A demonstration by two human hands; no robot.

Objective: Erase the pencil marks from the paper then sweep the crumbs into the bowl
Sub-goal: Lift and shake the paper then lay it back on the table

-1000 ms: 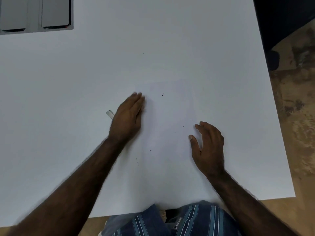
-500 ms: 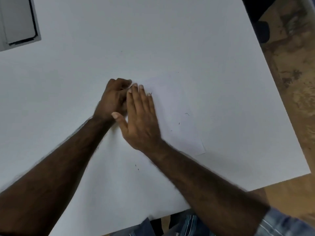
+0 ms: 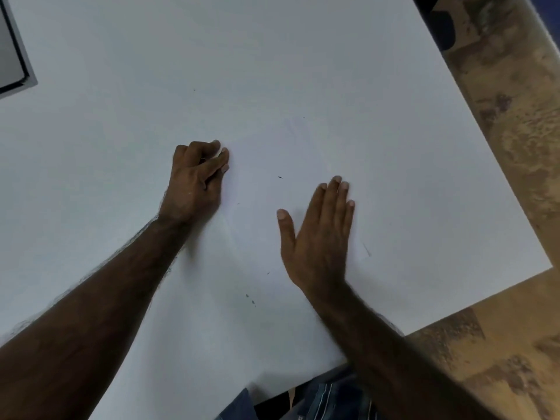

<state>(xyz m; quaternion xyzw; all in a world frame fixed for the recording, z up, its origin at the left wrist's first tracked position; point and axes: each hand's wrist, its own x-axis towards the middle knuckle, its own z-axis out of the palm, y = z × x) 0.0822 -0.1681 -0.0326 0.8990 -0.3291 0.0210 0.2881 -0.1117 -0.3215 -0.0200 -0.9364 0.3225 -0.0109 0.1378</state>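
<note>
the large white flat-topped desk (image 3: pixel 303 56) carries a thin white sheet of paper (image 3: pixel 303 153), barely distinct from the surface and traceable mainly by its faint near-right corner. half a second ago the two hands overlapped at the sheet's left edge; they are now well apart, and the view has tilted, so the grey framed panel (image 3: pixel 12 56) sits further into the upper-left corner. the right hand (image 3: pixel 318 237) has travelled rightward and lies flat on the paper with straight fingers held close together and thumb spread, holding nothing. the left hand (image 3: pixel 197 177) remains at the paper's left edge, its fingers curled under; whether it encloses an object cannot be told, since nothing shows between the fingers. a few small dark eraser crumbs (image 3: pixel 280 177) lie on the sheet between the hands, with further specks nearer the person on the desk (image 3: pixel 250 299). no pencil marks are legible on the paper, which suggests that erasing is finished or nearly so. the bowl is not in view. judged from this layout, the right hand is positioned for a sweeping stroke toward the left hand, and crumb collection remains incomplete.
</note>
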